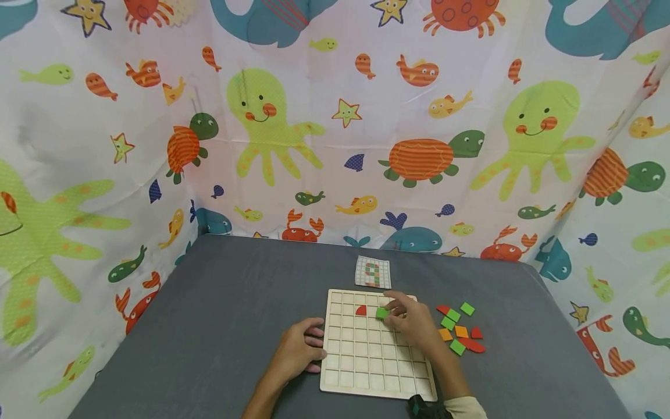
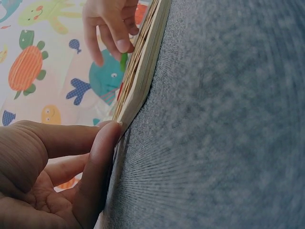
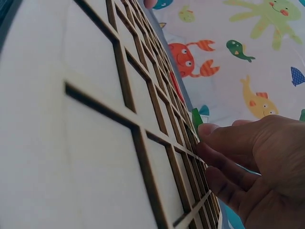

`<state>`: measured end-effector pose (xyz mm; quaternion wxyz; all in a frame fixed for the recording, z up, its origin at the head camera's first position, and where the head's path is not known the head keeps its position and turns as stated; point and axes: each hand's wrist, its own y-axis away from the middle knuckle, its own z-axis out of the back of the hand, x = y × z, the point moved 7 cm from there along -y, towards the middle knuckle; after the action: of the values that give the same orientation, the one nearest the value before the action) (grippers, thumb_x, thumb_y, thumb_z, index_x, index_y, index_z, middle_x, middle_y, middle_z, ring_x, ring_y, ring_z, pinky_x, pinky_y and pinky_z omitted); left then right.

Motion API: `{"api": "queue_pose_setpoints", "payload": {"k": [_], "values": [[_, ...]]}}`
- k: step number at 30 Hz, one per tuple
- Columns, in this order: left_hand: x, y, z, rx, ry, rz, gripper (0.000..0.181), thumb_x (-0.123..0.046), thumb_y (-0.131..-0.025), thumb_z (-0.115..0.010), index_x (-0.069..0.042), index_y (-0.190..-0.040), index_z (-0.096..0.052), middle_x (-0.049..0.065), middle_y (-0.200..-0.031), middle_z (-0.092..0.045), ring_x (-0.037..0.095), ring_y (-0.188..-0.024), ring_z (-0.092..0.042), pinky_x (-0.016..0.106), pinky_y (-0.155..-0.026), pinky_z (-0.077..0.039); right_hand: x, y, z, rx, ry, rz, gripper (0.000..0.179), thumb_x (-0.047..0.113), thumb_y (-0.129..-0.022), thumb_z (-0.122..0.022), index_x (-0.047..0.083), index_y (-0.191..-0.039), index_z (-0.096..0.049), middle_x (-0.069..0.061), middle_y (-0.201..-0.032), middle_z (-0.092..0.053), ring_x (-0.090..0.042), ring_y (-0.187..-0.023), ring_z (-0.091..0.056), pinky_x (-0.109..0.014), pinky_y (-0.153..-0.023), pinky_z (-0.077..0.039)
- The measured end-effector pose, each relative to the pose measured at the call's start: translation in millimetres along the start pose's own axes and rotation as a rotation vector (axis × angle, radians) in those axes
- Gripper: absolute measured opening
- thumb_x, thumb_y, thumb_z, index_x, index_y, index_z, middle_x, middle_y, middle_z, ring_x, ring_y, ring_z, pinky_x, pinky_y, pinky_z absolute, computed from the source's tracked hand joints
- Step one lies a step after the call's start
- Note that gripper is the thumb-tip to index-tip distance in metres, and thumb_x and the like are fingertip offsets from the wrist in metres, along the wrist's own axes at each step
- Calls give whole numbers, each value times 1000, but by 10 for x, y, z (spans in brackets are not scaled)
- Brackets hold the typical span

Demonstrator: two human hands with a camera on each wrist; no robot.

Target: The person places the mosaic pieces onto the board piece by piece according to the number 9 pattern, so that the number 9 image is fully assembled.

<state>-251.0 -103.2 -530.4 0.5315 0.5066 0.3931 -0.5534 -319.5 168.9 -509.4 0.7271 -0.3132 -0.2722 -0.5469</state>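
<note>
A wooden grid board (image 1: 377, 366) lies on the table, with a red quarter-circle piece (image 1: 361, 311) in one cell near its far side. My right hand (image 1: 413, 320) reaches over the board's far right part and pinches a green square tile (image 1: 382, 313) between thumb and finger. In the right wrist view the green tile (image 3: 196, 118) stands tilted at the fingertips, close over the grid. My left hand (image 1: 295, 352) holds the board's left edge; in the left wrist view its thumb and a finger (image 2: 102, 143) come together at that edge.
Right of the board lie loose pieces: green squares (image 1: 457, 347), orange squares (image 1: 461, 331) and red curved pieces (image 1: 473, 345). A pattern card (image 1: 373, 272) with a coloured grid lies beyond the board. A sea-animal printed curtain (image 1: 314, 145) surrounds the grey table (image 1: 251, 302).
</note>
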Motion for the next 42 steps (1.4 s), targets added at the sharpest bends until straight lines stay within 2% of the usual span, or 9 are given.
{"api": "queue_pose_setpoints", "payload": {"k": [13,23,28,37,42], "values": [[9,-8,-5,-2,-1,0,71,13,-77,-80,1,-144,-60,17,-120,-67,23,-98,-69,41,-54,-65,11,-26,-70,6,-3,-32,65,0,-91,-79,14,-150,-58,-5,-113,-75,-20,-98,-71,-41,-84,-63],[49,-20,-14,-4,-16,17,70,13,-77,-80,0,-143,-61,15,-119,-67,22,-97,-69,40,-55,-65,2,-25,-115,-5,-4,-34,68,-3,-91,-78,11,-153,-55,-5,-115,-73,-16,-95,-70,-37,-81,-62],[50,-22,-13,-7,-17,17,70,12,-77,-80,0,-143,-61,15,-119,-67,22,-97,-69,40,-56,-65,-2,-37,-125,-13,-9,-38,67,-3,-92,-78,12,-153,-55,-5,-117,-73,-16,-97,-71,-38,-85,-63],[-6,22,0,2,-2,-4,71,13,-77,-80,3,-144,-59,18,-120,-67,25,-99,-70,41,-55,-65,65,-31,-124,-34,-15,20,67,-4,-91,-79,11,-151,-57,-6,-115,-75,-20,-98,-73,-40,-86,-64],[-2,18,-1,2,5,-10,71,13,-77,-79,2,-144,-59,18,-120,-67,25,-99,-70,41,-55,-65,80,-30,-137,-21,-20,29,69,-4,-89,-81,12,-152,-57,-5,-115,-76,-19,-99,-73,-40,-87,-64]]}}
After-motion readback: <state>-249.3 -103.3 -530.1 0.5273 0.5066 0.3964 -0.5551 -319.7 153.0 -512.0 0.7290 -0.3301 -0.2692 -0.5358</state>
